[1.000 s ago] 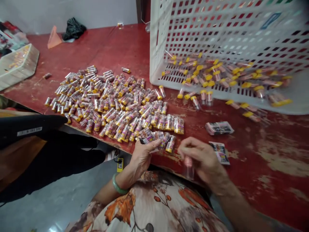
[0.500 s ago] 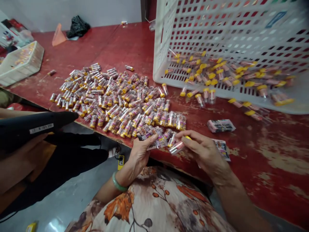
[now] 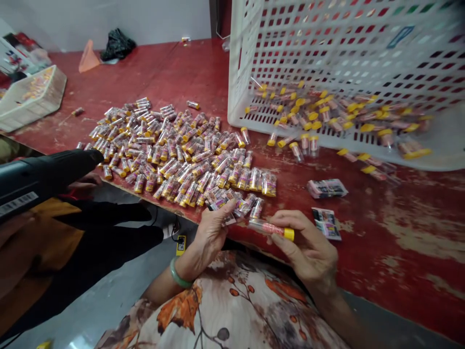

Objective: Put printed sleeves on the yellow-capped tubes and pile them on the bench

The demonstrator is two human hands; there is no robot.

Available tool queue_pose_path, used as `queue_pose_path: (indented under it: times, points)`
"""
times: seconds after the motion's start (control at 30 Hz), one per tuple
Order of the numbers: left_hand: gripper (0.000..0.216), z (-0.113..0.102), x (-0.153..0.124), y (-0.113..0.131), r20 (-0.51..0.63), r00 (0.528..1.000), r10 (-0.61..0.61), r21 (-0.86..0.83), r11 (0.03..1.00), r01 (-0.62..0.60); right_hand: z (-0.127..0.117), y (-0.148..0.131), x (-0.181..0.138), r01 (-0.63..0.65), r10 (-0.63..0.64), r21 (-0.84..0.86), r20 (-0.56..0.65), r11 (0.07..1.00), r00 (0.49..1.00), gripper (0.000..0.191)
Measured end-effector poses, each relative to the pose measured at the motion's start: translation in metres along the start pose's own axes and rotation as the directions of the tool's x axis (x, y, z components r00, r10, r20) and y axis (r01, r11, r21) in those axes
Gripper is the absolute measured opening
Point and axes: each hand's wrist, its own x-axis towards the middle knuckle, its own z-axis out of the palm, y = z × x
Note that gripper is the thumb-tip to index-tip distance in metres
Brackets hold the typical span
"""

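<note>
My right hand (image 3: 308, 245) pinches a clear tube with a yellow cap (image 3: 271, 229), held sideways just above the table's near edge. My left hand (image 3: 213, 228) grips a small stack of printed labels (image 3: 221, 202) at the front of a big heap of labelled tubes (image 3: 174, 148). Two more label stacks lie on the red table: the farther label stack (image 3: 327, 188) and the nearer label stack (image 3: 326, 223), both to the right of my hands.
A white perforated crate (image 3: 327, 58) lies tipped at the back right, with several yellow-capped tubes (image 3: 327, 114) spilling out. Another person sits at the left holding a black tool (image 3: 39, 177). A white tray (image 3: 31, 97) stands far left. An orange cone (image 3: 88, 56) and a black bag (image 3: 116, 44) sit at the back.
My right hand has turned the tube from pointing down near my lap to lying sideways, cap to the right. The person's black tool has lifted closer to the heap.
</note>
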Motion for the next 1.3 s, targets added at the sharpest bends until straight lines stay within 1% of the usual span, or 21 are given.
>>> queue_pose_path:
  times: [0.13,0.2,0.27,0.4,0.5,0.57,0.67,0.7,0.73,0.83,0.87,0.9,0.93,0.97,1.07,1.13,1.2,1.3]
  points:
    - [0.051,-0.001,-0.002,-0.002,0.016,1.000,-0.013,-0.047,0.999,0.014,0.002,0.000,-0.004,0.063,-0.065,-0.029,-0.069,0.998,0.996,0.019]
    - [0.051,0.000,-0.005,-0.002,0.010,1.000,-0.030,-0.066,0.997,0.030,0.005,0.000,-0.002,0.107,-0.112,-0.060,-0.095,0.992,0.989,0.021]
    - [0.046,0.003,-0.008,0.000,-0.020,0.998,-0.057,-0.069,0.996,0.055,0.008,-0.001,0.001,0.162,-0.172,-0.089,-0.107,0.983,0.979,0.023]
    - [0.036,0.010,-0.014,0.005,-0.086,0.989,-0.120,-0.077,0.991,0.114,0.014,-0.001,0.001,0.304,-0.327,-0.194,-0.100,0.933,0.940,0.031]
    - [0.034,0.012,-0.015,0.008,-0.101,0.982,-0.159,-0.107,0.983,0.148,0.017,0.000,0.000,0.393,-0.428,-0.282,-0.071,0.875,0.901,0.035]
    - [0.035,0.012,-0.014,0.008,-0.096,0.983,-0.158,-0.111,0.983,0.148,0.018,-0.001,0.000,0.411,-0.449,-0.308,-0.060,0.858,0.892,0.034]
    - [0.035,0.008,-0.012,0.005,-0.055,0.990,-0.129,-0.084,0.989,0.124,0.022,-0.002,0.003,0.397,-0.447,-0.335,-0.083,0.854,0.891,0.031]
    - [0.035,0.007,-0.011,0.004,-0.040,0.992,-0.118,-0.072,0.991,0.115,0.024,-0.002,0.004,0.408,-0.466,-0.370,-0.080,0.835,0.881,0.031]
    - [0.035,0.005,-0.010,0.003,-0.028,0.994,-0.103,-0.063,0.993,0.101,0.026,-0.001,0.005,0.434,-0.502,-0.423,-0.058,0.796,0.863,0.032]
    - [0.037,0.002,-0.009,0.001,-0.009,1.000,-0.030,-0.062,0.998,0.030,0.031,0.001,0.004,0.540,-0.608,-0.568,0.084,0.622,0.789,0.039]
    - [0.039,0.000,-0.008,0.000,-0.006,1.000,-0.008,-0.065,0.998,0.007,0.032,0.002,0.003,0.561,-0.623,-0.584,0.116,0.588,0.774,0.041]
    - [0.041,0.000,-0.008,0.000,-0.005,1.000,0.009,-0.067,0.998,-0.010,0.033,0.003,0.002,0.569,-0.631,-0.583,0.121,0.579,0.766,0.041]
    - [0.042,-0.001,-0.007,-0.001,-0.006,1.000,0.017,-0.066,0.998,-0.017,0.034,0.003,0.000,0.563,-0.627,-0.568,0.104,0.600,0.772,0.040]
    - [0.043,-0.002,-0.007,-0.001,-0.004,1.000,0.019,-0.064,0.998,-0.020,0.035,0.003,-0.001,0.545,-0.610,-0.536,0.069,0.645,0.789,0.039]
    - [0.045,-0.001,-0.006,-0.001,0.006,1.000,0.028,-0.059,0.998,-0.027,0.035,0.003,-0.003,0.448,-0.505,-0.388,-0.054,0.805,0.861,0.034]
    - [0.046,0.001,-0.007,0.000,0.010,1.000,0.027,-0.054,0.998,-0.026,0.034,0.003,-0.003,0.391,-0.442,-0.338,-0.089,0.856,0.892,0.031]
    - [0.044,0.003,-0.008,0.002,0.001,1.000,0.018,-0.046,0.999,-0.018,0.035,0.003,-0.003,0.385,-0.447,-0.368,-0.098,0.846,0.889,0.031]
    - [0.035,0.004,-0.009,0.004,-0.005,1.000,-0.001,-0.050,0.999,0.001,0.036,0.003,-0.004,0.432,-0.527,-0.457,-0.100,0.778,0.844,0.036]
